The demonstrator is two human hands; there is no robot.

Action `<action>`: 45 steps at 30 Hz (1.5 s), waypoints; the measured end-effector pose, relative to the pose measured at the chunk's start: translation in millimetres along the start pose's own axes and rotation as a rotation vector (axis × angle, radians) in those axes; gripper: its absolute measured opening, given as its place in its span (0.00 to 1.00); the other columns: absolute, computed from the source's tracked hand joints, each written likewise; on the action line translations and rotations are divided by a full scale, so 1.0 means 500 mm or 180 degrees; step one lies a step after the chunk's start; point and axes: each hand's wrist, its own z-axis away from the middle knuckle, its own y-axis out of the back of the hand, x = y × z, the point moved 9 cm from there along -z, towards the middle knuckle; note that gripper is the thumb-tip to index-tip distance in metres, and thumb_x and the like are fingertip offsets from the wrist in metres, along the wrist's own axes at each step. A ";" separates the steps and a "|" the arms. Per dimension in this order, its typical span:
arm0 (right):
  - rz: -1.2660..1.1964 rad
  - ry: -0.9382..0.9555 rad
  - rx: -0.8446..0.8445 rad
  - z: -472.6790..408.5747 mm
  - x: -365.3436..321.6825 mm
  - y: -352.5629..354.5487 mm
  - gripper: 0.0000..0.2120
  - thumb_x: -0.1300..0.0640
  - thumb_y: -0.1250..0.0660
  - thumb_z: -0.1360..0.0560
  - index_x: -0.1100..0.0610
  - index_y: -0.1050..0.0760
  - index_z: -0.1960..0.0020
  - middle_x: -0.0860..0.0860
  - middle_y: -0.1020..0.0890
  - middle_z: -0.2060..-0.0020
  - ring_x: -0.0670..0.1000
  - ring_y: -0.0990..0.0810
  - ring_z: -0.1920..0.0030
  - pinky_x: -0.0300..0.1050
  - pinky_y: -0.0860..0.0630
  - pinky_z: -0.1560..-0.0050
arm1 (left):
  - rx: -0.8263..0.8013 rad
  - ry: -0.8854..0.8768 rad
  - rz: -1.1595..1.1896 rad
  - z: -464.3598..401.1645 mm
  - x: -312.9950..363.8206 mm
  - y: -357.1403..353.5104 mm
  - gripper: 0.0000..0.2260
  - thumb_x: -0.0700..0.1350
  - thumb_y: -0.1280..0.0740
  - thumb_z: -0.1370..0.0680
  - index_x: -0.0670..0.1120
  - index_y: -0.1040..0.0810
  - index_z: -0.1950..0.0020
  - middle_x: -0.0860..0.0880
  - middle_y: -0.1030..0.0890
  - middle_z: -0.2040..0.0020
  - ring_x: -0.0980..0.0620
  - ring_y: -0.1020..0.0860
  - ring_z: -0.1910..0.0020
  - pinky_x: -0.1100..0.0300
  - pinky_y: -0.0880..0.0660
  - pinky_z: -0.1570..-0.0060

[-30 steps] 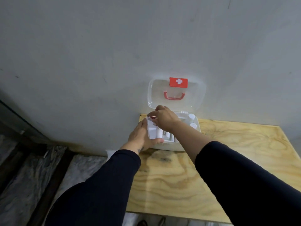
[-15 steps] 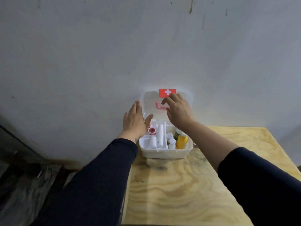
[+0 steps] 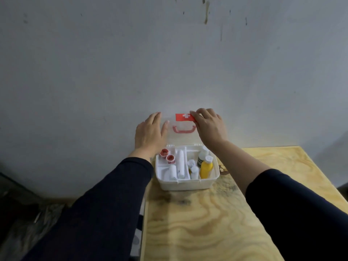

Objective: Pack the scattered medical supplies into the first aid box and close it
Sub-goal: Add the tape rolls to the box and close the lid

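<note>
The white first aid box [image 3: 185,184] stands open at the table's far left corner, against the wall. Its clear lid [image 3: 183,137] stands upright, with a red handle [image 3: 184,129] and a red cross label [image 3: 183,117]. Inside lie two red-capped tape rolls [image 3: 167,155], white bandage rolls [image 3: 180,163], small white bottles [image 3: 194,169] and a yellow bottle [image 3: 206,168]. My left hand [image 3: 149,133] rests flat on the lid's left edge, fingers apart. My right hand [image 3: 210,126] has its fingers on the lid's top right corner, over the label's end.
The plywood table [image 3: 216,223] runs toward me and to the right. A grey wall [image 3: 169,63] stands right behind the box. Dark floor lies to the left of the table. A small brownish thing [image 3: 223,169] lies beside the box's right wall.
Both hands left the box's tray and rose to the upright lid. The left hand went to its left edge and the right to its top right corner. The camera tilted up slightly.
</note>
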 end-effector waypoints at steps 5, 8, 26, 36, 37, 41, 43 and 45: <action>0.0142 0.0215 0.0388 0.096 -0.015 0.032 0.16 0.59 0.31 0.25 0.55 0.24 0.37 0.53 0.18 0.47 0.59 0.21 0.48 0.51 0.24 0.54 | 0.0001 -0.0015 0.0071 0.038 0.015 0.007 0.24 0.54 0.53 0.16 0.43 0.33 0.26 0.46 0.30 0.27 0.46 0.30 0.30 0.52 0.35 0.32; 0.0228 0.0293 0.0475 0.161 -0.026 0.028 0.20 0.61 0.29 0.28 0.54 0.24 0.37 0.52 0.19 0.45 0.57 0.23 0.45 0.49 0.25 0.51 | 0.0011 -0.0084 0.0080 0.079 0.032 -0.004 0.27 0.57 0.55 0.18 0.43 0.27 0.31 0.46 0.24 0.33 0.45 0.25 0.36 0.52 0.31 0.39; -0.0001 0.0204 -0.0644 0.293 -0.017 -0.090 0.27 0.40 0.56 0.20 0.50 0.33 0.29 0.54 0.27 0.31 0.57 0.31 0.31 0.54 0.33 0.32 | -0.0663 -0.0191 -0.0450 0.183 0.023 -0.181 0.34 0.64 0.51 0.20 0.46 0.53 0.20 0.49 0.54 0.20 0.52 0.56 0.21 0.50 0.59 0.24; 0.0273 0.0183 -0.1638 0.226 0.017 -0.199 0.38 0.36 0.50 0.22 0.53 0.62 0.22 0.54 0.59 0.22 0.56 0.64 0.22 0.60 0.59 0.25 | -0.0790 -0.0337 -0.0757 0.126 0.028 -0.205 0.39 0.63 0.43 0.22 0.44 0.57 0.20 0.47 0.57 0.20 0.49 0.60 0.21 0.51 0.55 0.22; 0.0267 0.0178 -0.1640 0.219 0.020 -0.202 0.38 0.36 0.50 0.22 0.53 0.62 0.22 0.54 0.59 0.22 0.56 0.63 0.22 0.60 0.59 0.25 | -0.0813 -0.0332 -0.0766 0.119 0.028 -0.208 0.39 0.62 0.43 0.22 0.44 0.58 0.20 0.47 0.58 0.20 0.49 0.60 0.21 0.51 0.55 0.23; 0.0306 0.0184 -0.1613 0.213 0.024 -0.211 0.37 0.37 0.50 0.22 0.53 0.61 0.22 0.53 0.58 0.22 0.57 0.63 0.22 0.60 0.59 0.25 | -0.0790 -0.0351 -0.0833 0.113 0.029 -0.211 0.39 0.63 0.44 0.22 0.44 0.59 0.21 0.47 0.59 0.20 0.49 0.60 0.21 0.51 0.56 0.23; 0.0325 0.0188 -0.1625 0.214 0.024 -0.211 0.37 0.37 0.50 0.22 0.52 0.61 0.22 0.53 0.58 0.22 0.57 0.63 0.23 0.60 0.59 0.25 | -0.0783 -0.0358 -0.0862 0.113 0.031 -0.210 0.40 0.63 0.44 0.22 0.44 0.60 0.21 0.46 0.59 0.20 0.49 0.60 0.22 0.51 0.56 0.23; 0.0357 0.0173 -0.1673 0.212 0.022 -0.208 0.37 0.37 0.50 0.22 0.53 0.61 0.22 0.53 0.59 0.22 0.57 0.64 0.23 0.61 0.59 0.25 | -0.0812 -0.0375 -0.0909 0.111 0.032 -0.208 0.40 0.63 0.45 0.22 0.44 0.60 0.21 0.46 0.59 0.20 0.49 0.61 0.22 0.51 0.56 0.23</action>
